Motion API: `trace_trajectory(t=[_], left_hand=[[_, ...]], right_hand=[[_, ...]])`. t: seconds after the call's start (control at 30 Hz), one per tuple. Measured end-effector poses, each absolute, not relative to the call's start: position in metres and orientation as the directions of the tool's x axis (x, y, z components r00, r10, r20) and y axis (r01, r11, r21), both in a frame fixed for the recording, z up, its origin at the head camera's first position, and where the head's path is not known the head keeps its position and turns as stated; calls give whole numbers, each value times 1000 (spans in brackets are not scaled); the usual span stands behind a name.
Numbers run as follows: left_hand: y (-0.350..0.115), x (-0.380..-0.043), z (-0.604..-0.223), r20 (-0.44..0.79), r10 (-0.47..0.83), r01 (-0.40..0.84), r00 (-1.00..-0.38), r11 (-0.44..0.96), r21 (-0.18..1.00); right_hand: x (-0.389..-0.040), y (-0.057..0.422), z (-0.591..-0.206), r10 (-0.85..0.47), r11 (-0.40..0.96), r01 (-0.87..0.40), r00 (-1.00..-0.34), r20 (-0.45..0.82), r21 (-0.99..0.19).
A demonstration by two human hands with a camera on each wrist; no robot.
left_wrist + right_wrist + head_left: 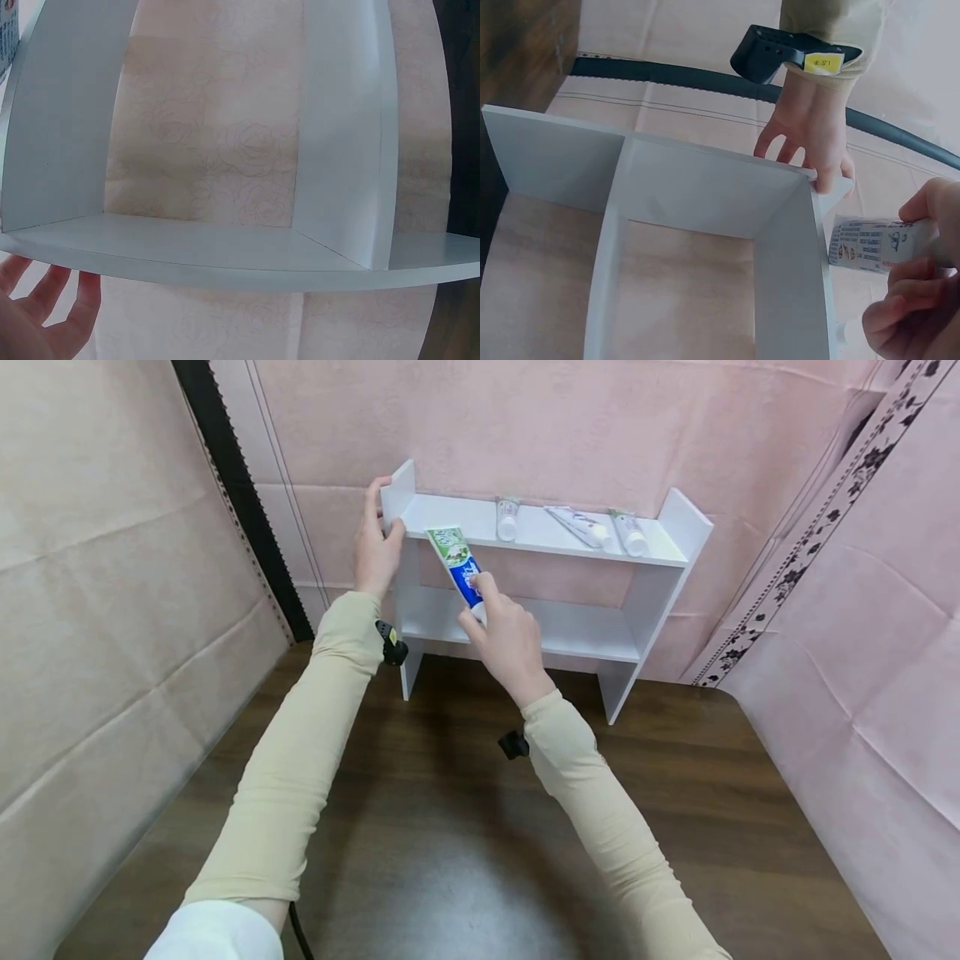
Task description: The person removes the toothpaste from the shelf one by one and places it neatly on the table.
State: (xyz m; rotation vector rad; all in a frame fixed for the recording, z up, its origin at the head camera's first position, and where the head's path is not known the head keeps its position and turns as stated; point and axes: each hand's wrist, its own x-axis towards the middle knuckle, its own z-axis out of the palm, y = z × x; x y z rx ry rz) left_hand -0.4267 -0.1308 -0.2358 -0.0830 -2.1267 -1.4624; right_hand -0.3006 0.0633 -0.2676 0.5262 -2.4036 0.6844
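Observation:
A small white two-tier shelf (558,625) stands against the back wall. My left hand (377,553) grips its left side panel near the top, thumb at the front edge and fingers on the outer side. My right hand (512,642) pinches a blue, green and white toothpaste tube (454,552) near its cap end. The tube's flat end points up and away, over the left part of the upper board. Its printed white back (866,244) shows in the right wrist view. Fingers of my left hand (56,311) appear at the panel in the left wrist view.
On the upper board lie several more tubes, one near the middle (507,520) and others towards the right, including one (630,533) by the right side panel (684,527). Below is a dark wooden tabletop (465,827). Pale patterned cloth walls (112,568) close in the sides.

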Motion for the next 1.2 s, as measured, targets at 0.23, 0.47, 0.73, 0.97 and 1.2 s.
trace_trajectory(t=[0.23,0.47,0.73,0.97,1.2], left_hand=[[-132,-426,-236,472,-252,352,-844,403,845],[-132,-427,-237,472,-250,352,-846,404,845],[-131,-426,-238,491,-235,386,-839,379,841],[-130,-426,-238,496,-224,397,-839,372,839],[-131,-425,-239,482,-223,391,-847,351,851]], right_hand=[[-294,65,-282,-237,713,-582,-725,647,-391],[-294,65,-300,-242,688,-600,-721,650,-409],[-292,67,-311,-239,703,-565,-760,604,-432],[-291,71,-325,-243,735,-522,-798,552,-432],[-293,73,-340,-254,744,-527,-791,556,-410]])
